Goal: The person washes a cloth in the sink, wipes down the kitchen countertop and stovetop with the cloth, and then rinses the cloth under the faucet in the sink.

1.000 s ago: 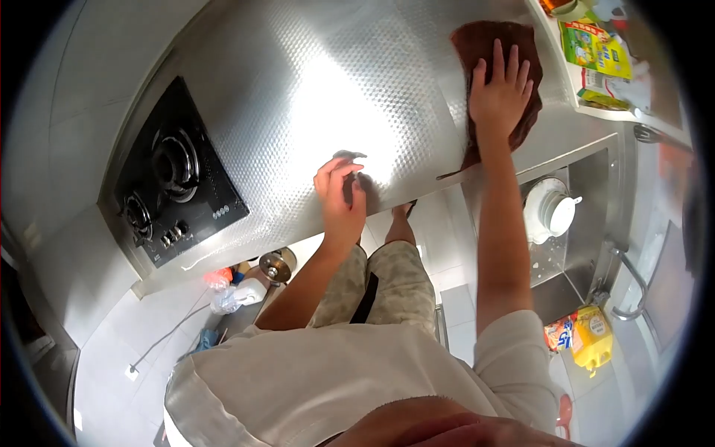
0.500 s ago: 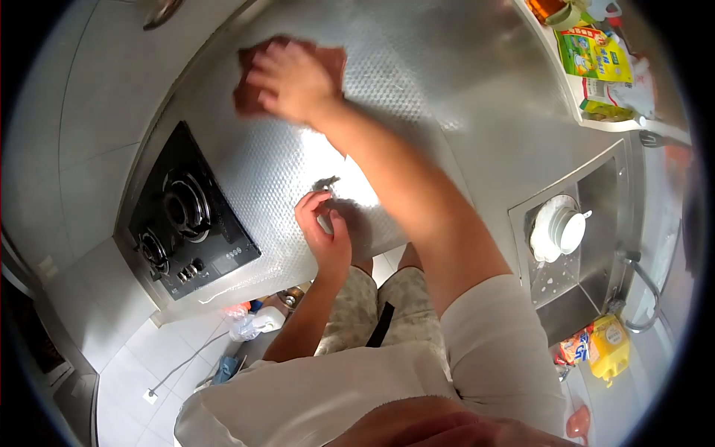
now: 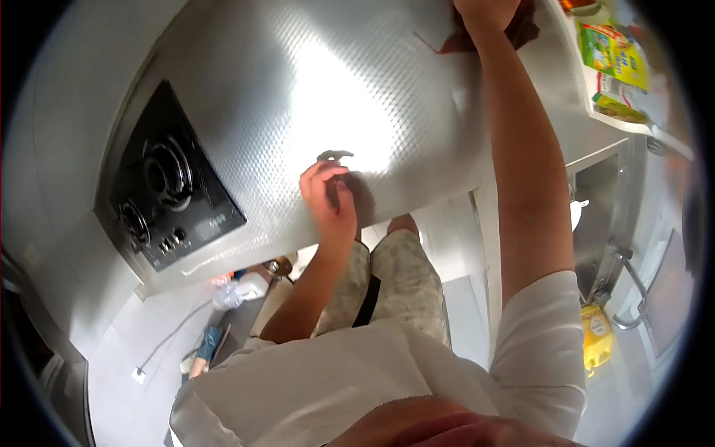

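Note:
At the top edge of the head view, my right hand (image 3: 488, 10) is on a reddish-brown cloth (image 3: 523, 26) against the metal countertop (image 3: 246, 82). Its fingertips are cut off by the frame, and the cloth bunches around the hand. My left hand (image 3: 328, 203) hovers at or rests on the counter's near edge, fingers loosely curled, with a gap between thumb and fingers and nothing visible in them. A small dark mark lies just beyond its fingertips; I cannot tell if it is a shadow or a thing.
A black gas hob (image 3: 175, 175) is set into the counter on the left. To the right are a sink (image 3: 596, 186) with a white dish partly hidden by my arm, a faucet (image 3: 638, 290), a yellow jug (image 3: 596, 335) and a shelf with packets (image 3: 612, 54).
My right hand has swept the cloth from the upper left across to the upper right of the counter. The view has shifted, while my left hand keeps nearly the same pose.

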Motion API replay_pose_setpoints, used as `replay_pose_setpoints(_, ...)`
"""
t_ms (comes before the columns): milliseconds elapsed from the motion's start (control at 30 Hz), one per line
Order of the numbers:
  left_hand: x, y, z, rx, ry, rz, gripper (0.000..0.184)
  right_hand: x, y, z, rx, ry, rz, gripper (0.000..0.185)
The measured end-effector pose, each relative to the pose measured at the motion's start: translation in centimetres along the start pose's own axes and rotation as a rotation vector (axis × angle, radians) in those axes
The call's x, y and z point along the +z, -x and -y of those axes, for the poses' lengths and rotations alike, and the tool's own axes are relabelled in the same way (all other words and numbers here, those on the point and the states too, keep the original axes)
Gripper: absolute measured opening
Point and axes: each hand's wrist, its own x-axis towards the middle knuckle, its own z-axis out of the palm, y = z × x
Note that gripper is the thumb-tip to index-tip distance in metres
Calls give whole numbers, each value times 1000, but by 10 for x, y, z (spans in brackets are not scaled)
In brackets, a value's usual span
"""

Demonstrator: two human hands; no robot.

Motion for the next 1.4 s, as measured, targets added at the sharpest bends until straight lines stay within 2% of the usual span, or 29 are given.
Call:
replay_pose_setpoints(67,-13,10,13,-33,48,-108,33,-20,15,36,-39,-23,29,58)
replay_pose_setpoints(133,-29,24,23,-88,17,-155,34,-44,34,82,-217,-148,106,59)
replay_pose_setpoints(233,-48,44,41,23,-140,-310,34,-60,75,158,-381,-299,105,61)
replay_pose_setpoints(333,-58,71,55,-72,-127,-436,34,-90,135,212,-628,-451,146,60)
replay_pose_setpoints(367,-59,80,57,-90,-130,-447,34,-111,159,220,-717,-490,250,60)
replay_pose_setpoints(500,-59,109,58,-153,-128,-490,32,-171,260,216,-996,-701,352,60)
replay_pose_setpoints(533,-61,115,59,-153,-131,-488,32,-190,277,208,-997,-761,397,60)
replay_pose_setpoints(633,-70,134,66,-192,-144,-514,33,-214,337,192,-1002,-766,315,55)
replay_pose_setpoints(700,-76,144,76,-208,-137,-540,34,-237,363,184,-974,-846,515,59)
replay_pose_setpoints(733,-80,150,81,-219,-135,-550,34,-246,375,181,-1029,-763,569,60)
replay_pose_setpoints(800,-89,165,92,-239,-123,-574,33,-261,399,181,-1067,-713,582,59)
replay_pose_setpoints(933,-108,197,115,-219,-66,-600,43,-286,450,192,-1096,-700,592,58)
replay_pose_setpoints(1000,-121,218,126,-263,-30,-628,47,-290,466,204,-1076,-775,503,59)
replay_pose_setpoints(1200,-171,267,165,-269,-2,-712,46,-300,498,276,-1268,-920,425,55)
replay_pose_setpoints(1267,-187,281,171,-295,36,-749,46,-326,492,300,-1321,-954,607,58)
replay_pose_setpoints(1400,-215,298,187,-350,85,-807,45,-346,513,337,-1397,-994,494,58)
